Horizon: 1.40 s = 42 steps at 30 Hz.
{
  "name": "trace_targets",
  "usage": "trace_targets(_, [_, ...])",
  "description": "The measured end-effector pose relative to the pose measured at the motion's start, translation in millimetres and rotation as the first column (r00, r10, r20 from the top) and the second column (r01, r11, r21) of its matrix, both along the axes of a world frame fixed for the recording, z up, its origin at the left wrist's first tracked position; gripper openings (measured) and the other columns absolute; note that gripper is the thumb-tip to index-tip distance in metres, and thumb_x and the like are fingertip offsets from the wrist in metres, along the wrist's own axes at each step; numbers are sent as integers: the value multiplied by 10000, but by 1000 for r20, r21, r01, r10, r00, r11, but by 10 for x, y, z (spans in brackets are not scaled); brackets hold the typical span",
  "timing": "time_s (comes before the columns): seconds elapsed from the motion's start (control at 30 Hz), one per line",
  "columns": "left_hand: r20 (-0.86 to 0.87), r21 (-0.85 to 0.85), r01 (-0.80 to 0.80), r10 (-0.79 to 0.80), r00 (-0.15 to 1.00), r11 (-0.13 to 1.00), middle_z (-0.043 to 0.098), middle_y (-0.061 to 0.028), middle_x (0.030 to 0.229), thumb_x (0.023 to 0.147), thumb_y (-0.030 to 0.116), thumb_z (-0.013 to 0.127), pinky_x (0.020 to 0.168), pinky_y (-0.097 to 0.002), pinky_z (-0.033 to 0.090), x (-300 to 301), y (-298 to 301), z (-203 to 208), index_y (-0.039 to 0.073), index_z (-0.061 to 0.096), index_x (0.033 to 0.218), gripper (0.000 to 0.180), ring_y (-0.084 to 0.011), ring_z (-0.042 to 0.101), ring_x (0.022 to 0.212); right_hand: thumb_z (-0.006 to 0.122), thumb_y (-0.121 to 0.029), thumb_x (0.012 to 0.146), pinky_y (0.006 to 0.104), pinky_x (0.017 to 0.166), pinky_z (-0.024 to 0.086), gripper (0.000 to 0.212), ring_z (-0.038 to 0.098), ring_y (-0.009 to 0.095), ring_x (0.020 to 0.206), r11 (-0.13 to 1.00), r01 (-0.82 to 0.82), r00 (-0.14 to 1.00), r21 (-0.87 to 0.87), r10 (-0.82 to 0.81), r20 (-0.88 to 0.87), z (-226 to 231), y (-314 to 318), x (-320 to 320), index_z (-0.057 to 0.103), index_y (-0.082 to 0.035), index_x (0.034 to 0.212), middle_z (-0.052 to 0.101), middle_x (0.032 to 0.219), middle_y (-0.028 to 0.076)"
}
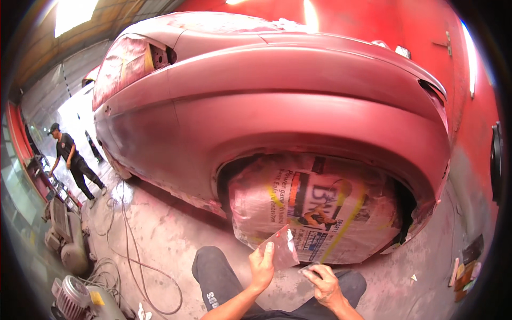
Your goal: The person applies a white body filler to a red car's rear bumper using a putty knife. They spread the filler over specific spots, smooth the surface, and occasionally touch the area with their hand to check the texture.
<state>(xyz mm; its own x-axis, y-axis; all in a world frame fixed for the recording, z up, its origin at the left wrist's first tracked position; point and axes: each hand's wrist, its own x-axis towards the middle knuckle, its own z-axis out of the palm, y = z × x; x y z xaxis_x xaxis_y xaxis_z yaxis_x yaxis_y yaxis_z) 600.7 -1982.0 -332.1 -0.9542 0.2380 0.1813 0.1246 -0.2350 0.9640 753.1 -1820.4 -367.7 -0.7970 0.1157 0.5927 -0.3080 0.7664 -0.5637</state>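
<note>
My left hand [261, 268] grips a thin, flat reddish plate [284, 256] by its left side, thumb on top; a whitish smear shows near the plate's right edge. Just to the right and a little lower, my right hand [327, 288] pinches a small thin greyish piece [308, 271] whose kind I cannot make out. Both hands are above my knees, apart from the car. Before me stands a car with a matte, patchy red fender [256, 120]. Under its arch, printed paper or plastic sheeting [261, 197] covers the wheel.
A person in dark clothes [72, 160] stands at the far left. Hoses [128, 248] loop over the floor beside a tank [74, 253] and a finned motor [73, 298]. Small boxes and scraps [465, 280] lie at the right, near the red wall [472, 122].
</note>
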Motion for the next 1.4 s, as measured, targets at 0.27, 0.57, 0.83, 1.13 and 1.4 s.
trace_targets(0.27, [522,460,194,-440,731,867,669,-157,1282,960,54,629,1031,-390,529,60,-49,-328,-45,555,1379,437,-261,666,1150,657,68,666,467,940,547,524,619,414,1105,996,16,987,87,-2,-159,248,-101,-115,728,-46,1173,603,1144,199])
trace_targets(0.57, [249,211,223,-273,929,952,726,-35,991,1011,186,687,799,-285,545,112,-121,112,-28,705,1196,284,-102,658,858,614,85,748,480,931,544,473,641,402,1032,989,143,988,47,-140,-61,214,31,-121,718,-31,1194,643,1113,186])
trace_targets(0.83, [141,-22,93,-89,986,995,702,-1,979,1073,209,582,768,-269,494,173,-78,-228,-33,709,1216,309,-76,590,845,634,-29,674,523,962,513,468,628,382,1046,973,17,998,228,-3,-59,132,-232,-208,742,-70,1128,644,1091,172])
trace_targets(1.13, [133,112,47,-62,989,993,721,-42,1019,1024,190,632,849,-314,549,-20,-138,-20,-36,677,1188,283,-160,683,913,625,71,645,492,1015,517,615,620,392,1142,996,-86,988,-12,84,-132,193,-42,-121,722,-65,1238,636,1137,180])
trace_targets(1.4, [547,334,235,-391,740,913,670,-142,1287,943,73,645,1057,-441,518,98,14,-334,-12,568,1376,448,-293,659,1172,627,90,640,466,1024,518,707,588,380,1189,999,-25,998,38,28,-61,-2,32,64,677,-68,1328,577,1246,181])
